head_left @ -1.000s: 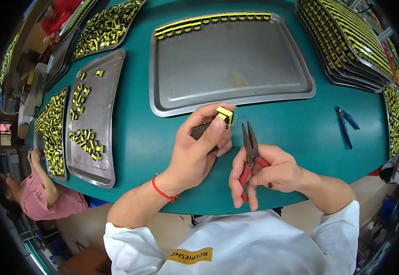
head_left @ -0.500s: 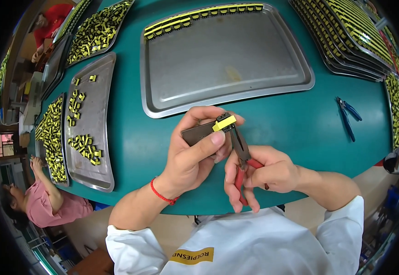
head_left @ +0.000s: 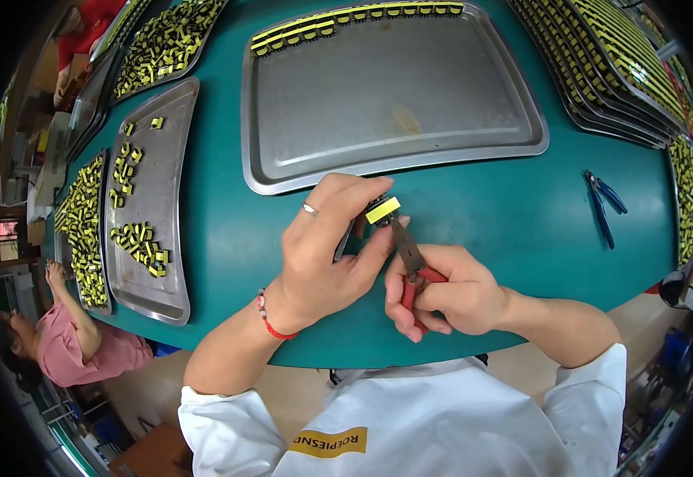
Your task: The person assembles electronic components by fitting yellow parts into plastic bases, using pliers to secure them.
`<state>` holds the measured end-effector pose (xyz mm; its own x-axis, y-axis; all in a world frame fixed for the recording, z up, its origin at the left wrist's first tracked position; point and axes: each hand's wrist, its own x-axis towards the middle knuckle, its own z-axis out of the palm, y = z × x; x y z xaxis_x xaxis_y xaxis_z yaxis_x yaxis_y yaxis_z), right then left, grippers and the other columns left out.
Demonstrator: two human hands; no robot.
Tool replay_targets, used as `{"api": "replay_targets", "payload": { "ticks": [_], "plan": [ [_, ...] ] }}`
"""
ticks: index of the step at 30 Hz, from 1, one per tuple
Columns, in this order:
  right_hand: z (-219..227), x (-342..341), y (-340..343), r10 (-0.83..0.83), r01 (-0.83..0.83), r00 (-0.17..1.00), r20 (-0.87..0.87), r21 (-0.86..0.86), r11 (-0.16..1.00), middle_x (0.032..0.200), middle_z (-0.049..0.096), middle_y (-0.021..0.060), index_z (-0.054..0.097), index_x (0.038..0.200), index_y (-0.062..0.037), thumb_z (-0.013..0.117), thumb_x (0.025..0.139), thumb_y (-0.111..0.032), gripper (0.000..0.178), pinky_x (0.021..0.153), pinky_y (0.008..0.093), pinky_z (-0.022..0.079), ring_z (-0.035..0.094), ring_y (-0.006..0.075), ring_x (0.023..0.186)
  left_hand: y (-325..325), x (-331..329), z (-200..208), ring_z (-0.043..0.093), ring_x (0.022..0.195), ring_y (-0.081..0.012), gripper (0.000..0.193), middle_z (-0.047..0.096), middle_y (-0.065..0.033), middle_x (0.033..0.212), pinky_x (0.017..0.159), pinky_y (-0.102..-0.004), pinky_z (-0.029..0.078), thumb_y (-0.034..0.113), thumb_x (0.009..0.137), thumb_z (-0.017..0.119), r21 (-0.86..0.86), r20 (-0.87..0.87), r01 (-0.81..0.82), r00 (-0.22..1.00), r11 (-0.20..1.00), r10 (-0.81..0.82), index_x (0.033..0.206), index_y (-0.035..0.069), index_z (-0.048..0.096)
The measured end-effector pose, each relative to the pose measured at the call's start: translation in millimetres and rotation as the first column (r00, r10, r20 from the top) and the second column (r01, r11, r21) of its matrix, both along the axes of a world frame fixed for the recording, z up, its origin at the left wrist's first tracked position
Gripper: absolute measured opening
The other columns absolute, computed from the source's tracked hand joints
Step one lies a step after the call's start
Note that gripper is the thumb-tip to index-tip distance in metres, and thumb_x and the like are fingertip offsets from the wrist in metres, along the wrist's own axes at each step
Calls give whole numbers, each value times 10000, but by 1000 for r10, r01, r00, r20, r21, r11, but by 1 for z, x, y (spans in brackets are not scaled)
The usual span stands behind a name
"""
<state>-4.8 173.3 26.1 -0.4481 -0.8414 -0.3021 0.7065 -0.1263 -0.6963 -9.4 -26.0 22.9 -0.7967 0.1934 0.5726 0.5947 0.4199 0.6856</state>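
Between the thumb and fingers of my left hand point(head_left: 326, 242) is a small yellow-and-black transformer point(head_left: 383, 210), its yellow face up. A dark flat plate point(head_left: 346, 242) also sits in that hand, mostly hidden by the fingers. My right hand point(head_left: 450, 294) is closed around red-handled long-nose pliers point(head_left: 411, 258). The jaws point up and away from me, their tips at the transformer's near lower edge; whether they grip a pin is too small to tell. Both hands are above the green table, just in front of the large metal tray point(head_left: 394, 103).
Yellow-and-black transformers point(head_left: 362, 17) line the large tray's far edge. Loose ones lie in trays at left, including a half-filled tray point(head_left: 173, 183). Stacked full trays point(head_left: 601, 63) stand at far right. Blue-handled cutters point(head_left: 603, 207) lie on the green table point(head_left: 505, 207). Co-workers sit at left.
My left hand has rolled over, showing its back and a ring and covering most of the plate. The transformer has turned with it. The pliers have moved slightly up and left.
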Motion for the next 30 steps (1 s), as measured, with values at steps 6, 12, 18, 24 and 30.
{"api": "replay_targets", "payload": {
  "ticks": [6, 12, 18, 24, 30],
  "plan": [
    [6, 1, -5, -39, 39, 999, -3, 23, 999, 782, 628, 153, 545, 988, 30, 410, 791, 66, 241, 428, 258, 411, 626, 195, 631, 2, 2, -3, 609, 759, -215, 401, 622, -156, 921, 626, -281, 499, -165, 694, 666, 8, -22, -10, 1000, 1000, 10, 1080, -63, 625],
    [6, -6, 0, 100, -100, 995, -22, 6, 995, 809, 624, 172, 532, 989, 35, 421, 755, 62, 261, 424, 266, 407, 622, 202, 624, 1, 2, 4, 629, 740, -211, 414, 612, -141, 922, 560, -278, 519, -189, 704, 656, -10, -19, 30, 999, 999, -31, 1091, -50, 610],
    [7, -10, 0, 119, -118, 993, 24, -14, 993, 802, 616, 147, 526, 983, 32, 421, 743, 42, 262, 454, 257, 416, 614, 190, 624, -2, 2, -1, 609, 732, -174, 365, 618, -117, 898, 560, -258, 482, -146, 749, 669, 24, 14, 11, 1000, 1000, -11, 1093, -43, 609],
    [-6, -11, 1, -47, 420, 259, -965, 68, 905, 822, 605, 88, 530, 1025, 19, 576, 748, 74, 286, 515, 230, 400, 540, 112, 602, 9, 10, 9, 526, 745, -73, 195, 592, -25, 881, 646, -225, 427, 45, 907, 658, 443, 592, -186, 795, 877, -131, 1082, -26, 610],
    [-18, -14, -16, -223, 640, 72, -972, -127, 758, 837, 604, 84, 551, 1069, -6, 785, 699, 48, 441, 531, 240, 425, 543, 106, 620, 20, 20, 2, 597, 854, -84, 171, 642, -52, 954, 726, -238, 495, 62, 915, 679, 603, 565, -119, 762, 789, -317, 1037, -13, 585]
  ]
}}
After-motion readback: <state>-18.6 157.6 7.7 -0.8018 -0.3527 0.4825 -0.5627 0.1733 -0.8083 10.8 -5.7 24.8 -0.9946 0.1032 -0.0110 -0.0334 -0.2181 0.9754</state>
